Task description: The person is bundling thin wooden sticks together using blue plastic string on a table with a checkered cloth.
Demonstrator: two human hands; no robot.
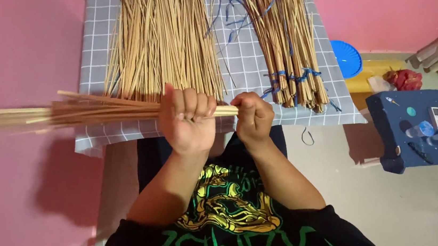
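The left hand (186, 118) is gripping a bundle (95, 111) of thin sticks held level just in front of the checked cloth (244, 56), its tips pointing left, while the right hand (253, 117) is closing around the butt ends. Squaring those ends is likely calling for a firm left grip and light right-hand taps.

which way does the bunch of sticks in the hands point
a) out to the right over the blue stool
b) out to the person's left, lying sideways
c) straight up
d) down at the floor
b: the left hand is closed around the bunch of sticks, which lies sideways and runs out to the left, with the right hand closed at its near end.
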